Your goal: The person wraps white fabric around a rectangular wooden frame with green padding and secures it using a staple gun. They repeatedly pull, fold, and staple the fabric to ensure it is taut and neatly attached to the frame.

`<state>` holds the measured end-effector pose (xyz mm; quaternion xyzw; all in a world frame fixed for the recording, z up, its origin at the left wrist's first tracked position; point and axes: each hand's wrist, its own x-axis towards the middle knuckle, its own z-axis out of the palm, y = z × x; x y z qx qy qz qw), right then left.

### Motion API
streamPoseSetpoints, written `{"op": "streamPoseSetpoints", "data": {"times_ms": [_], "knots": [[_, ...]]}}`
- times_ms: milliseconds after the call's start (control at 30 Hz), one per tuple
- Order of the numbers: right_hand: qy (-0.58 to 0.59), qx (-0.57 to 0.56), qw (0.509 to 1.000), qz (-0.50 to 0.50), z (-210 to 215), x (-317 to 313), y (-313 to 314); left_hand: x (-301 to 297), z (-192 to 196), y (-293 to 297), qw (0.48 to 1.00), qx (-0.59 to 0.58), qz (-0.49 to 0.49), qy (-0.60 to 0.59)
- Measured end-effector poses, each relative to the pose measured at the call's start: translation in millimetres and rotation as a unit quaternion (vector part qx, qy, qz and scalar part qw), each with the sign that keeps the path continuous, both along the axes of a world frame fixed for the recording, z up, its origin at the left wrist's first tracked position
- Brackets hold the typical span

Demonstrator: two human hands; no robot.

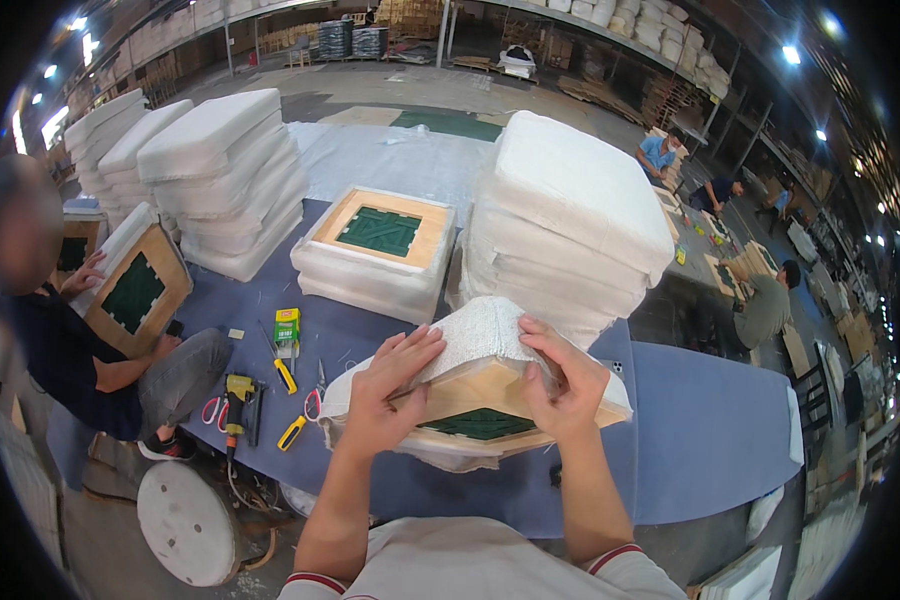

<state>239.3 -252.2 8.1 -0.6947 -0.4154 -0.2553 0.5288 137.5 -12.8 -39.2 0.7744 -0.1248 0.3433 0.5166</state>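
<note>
In front of me is a seat cushion [475, 375] with a pale wooden frame, green webbing in its opening and white textured fabric over one corner. It is tilted, with that corner raised. My left hand [390, 388] grips the fabric at the left of the corner; a small dark thin thing shows by its thumb, too small to name. On the corner's other side, my right hand [565, 378] presses the fabric with fingers on top and thumb against the wood. Scissors [314, 400] with red-and-white handles and a yellow-handled tool [292, 433] lie left of the cushion.
A staple gun [238, 405] with a hose and a green box [287, 328] lie on the blue table [390, 500]. Stacks of white cushions [570, 220] stand behind. At left a co-worker [60, 330] holds another cushion [135, 285]. A round stool [185, 520] stands below.
</note>
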Motion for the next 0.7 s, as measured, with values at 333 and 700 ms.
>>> {"op": "streamPoseSetpoints", "data": {"times_ms": [333,700], "knots": [[0.022,0.019,1.000,-0.004,-3,15,-1,16,-3,-4,1.000,-0.009,0.020,-0.005],[0.006,-0.106,0.986,-0.125,-1,4,-37,27,2,-14,0.995,-0.014,-0.070,-0.074]]}}
